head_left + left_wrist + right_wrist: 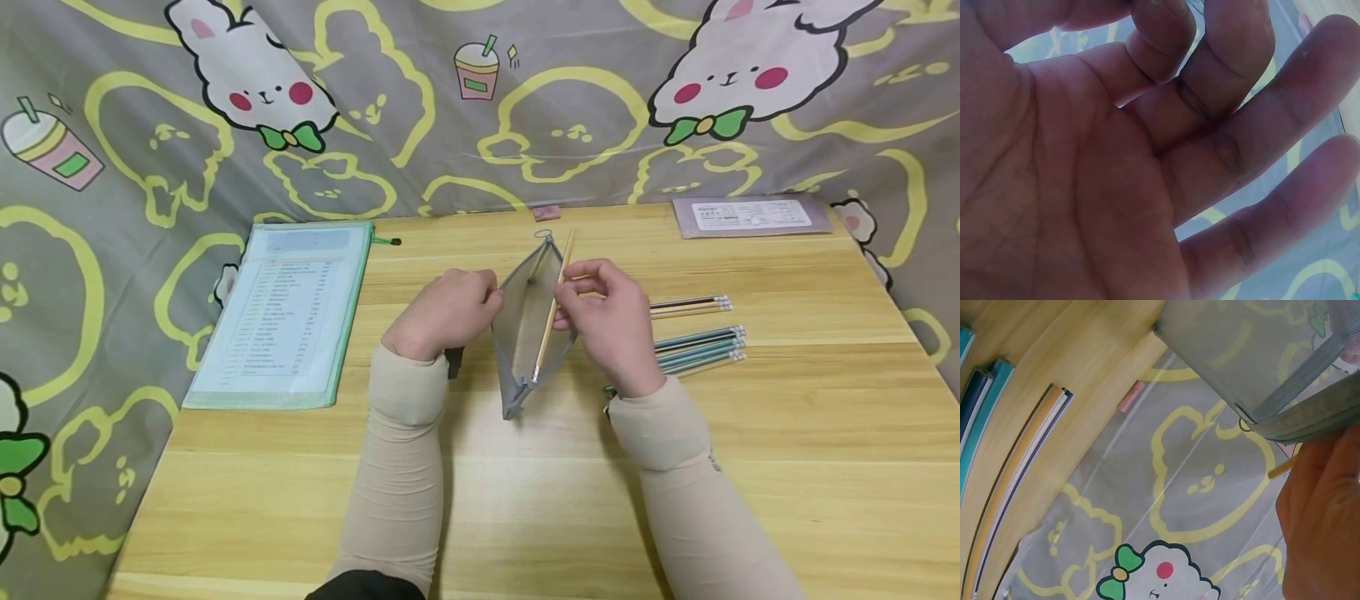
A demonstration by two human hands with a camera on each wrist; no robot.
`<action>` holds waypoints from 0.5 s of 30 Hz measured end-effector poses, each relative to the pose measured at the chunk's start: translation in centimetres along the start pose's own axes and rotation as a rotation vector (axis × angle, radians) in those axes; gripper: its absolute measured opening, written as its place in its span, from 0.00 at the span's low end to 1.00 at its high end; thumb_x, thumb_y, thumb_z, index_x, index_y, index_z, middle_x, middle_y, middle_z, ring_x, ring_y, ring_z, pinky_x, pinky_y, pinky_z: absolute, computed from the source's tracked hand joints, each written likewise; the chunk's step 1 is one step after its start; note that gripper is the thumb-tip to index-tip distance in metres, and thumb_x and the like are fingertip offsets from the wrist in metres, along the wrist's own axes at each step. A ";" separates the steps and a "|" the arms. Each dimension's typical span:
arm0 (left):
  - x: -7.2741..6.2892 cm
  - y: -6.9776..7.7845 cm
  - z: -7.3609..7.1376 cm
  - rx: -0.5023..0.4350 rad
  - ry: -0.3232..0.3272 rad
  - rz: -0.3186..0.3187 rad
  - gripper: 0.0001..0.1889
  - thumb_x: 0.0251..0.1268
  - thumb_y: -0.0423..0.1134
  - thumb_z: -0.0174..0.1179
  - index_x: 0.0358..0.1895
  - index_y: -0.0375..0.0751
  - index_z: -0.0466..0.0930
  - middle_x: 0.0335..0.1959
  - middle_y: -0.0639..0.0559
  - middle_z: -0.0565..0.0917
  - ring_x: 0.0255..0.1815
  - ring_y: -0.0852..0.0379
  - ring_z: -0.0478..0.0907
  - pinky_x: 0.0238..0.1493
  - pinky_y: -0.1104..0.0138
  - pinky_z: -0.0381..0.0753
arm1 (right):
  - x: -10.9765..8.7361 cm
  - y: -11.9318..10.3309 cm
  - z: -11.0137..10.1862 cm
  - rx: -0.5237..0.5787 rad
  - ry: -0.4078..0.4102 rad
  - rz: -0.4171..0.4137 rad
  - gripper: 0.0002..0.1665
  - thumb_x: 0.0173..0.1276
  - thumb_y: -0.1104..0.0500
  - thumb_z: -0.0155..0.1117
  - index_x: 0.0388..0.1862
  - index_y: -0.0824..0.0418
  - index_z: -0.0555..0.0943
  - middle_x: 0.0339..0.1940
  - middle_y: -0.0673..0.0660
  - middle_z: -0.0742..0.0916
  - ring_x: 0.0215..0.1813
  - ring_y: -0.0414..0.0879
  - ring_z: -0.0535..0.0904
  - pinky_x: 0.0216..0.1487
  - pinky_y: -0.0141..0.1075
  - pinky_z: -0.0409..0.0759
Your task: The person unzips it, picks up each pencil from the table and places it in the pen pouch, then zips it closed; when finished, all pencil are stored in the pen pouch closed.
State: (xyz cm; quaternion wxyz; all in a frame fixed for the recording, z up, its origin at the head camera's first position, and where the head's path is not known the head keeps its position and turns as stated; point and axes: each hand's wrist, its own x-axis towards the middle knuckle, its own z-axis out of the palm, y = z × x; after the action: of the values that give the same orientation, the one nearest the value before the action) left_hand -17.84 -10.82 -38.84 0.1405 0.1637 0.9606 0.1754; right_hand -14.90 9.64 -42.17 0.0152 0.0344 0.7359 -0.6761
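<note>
A grey see-through zip pouch (517,333) stands upright on the table with its mouth spread. My left hand (453,308) pinches the pouch's left edge between thumb and index finger; in the left wrist view its other fingers (1260,150) are spread loosely. My right hand (607,321) holds a pale yellow pencil (552,321) by the pouch's right edge. The pencil slants across the mouth, its eraser end low toward the near corner. In the right wrist view the pouch (1204,356) hangs above the right hand (1322,519), and a bit of the pencil (1282,467) shows.
Teal pencils (701,346) and a few others (690,306) lie on the table right of the right hand. A clear folder with a printed sheet (281,317) lies at left. A pink eraser (546,213) and a labelled packet (750,217) sit by the back curtain.
</note>
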 end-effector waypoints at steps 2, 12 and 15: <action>0.0 0.0 0.0 0.004 0.003 0.000 0.17 0.82 0.41 0.45 0.29 0.44 0.73 0.22 0.52 0.70 0.24 0.53 0.70 0.29 0.61 0.70 | -0.1 0.0 0.1 -0.024 -0.017 0.004 0.15 0.74 0.67 0.67 0.55 0.73 0.80 0.40 0.59 0.86 0.28 0.38 0.86 0.37 0.35 0.90; 0.0 0.0 0.0 0.008 0.003 0.005 0.17 0.82 0.42 0.45 0.29 0.44 0.73 0.22 0.52 0.71 0.23 0.53 0.70 0.29 0.61 0.70 | -0.3 0.0 0.5 -0.149 -0.042 -0.016 0.10 0.72 0.67 0.69 0.48 0.72 0.84 0.38 0.62 0.86 0.25 0.36 0.86 0.35 0.35 0.89; 0.0 -0.1 0.0 0.014 0.007 0.013 0.17 0.82 0.41 0.45 0.29 0.44 0.73 0.22 0.52 0.70 0.24 0.53 0.70 0.29 0.61 0.71 | -0.3 0.0 0.5 -0.169 -0.054 -0.008 0.08 0.71 0.67 0.69 0.47 0.71 0.84 0.38 0.62 0.86 0.26 0.37 0.86 0.35 0.34 0.89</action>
State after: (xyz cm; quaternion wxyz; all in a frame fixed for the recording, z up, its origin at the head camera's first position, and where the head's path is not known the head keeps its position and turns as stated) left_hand -17.83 -10.89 -38.88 0.1347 0.1703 0.9612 0.1702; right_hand -14.62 9.12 -42.24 0.0353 0.0116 0.7899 -0.6122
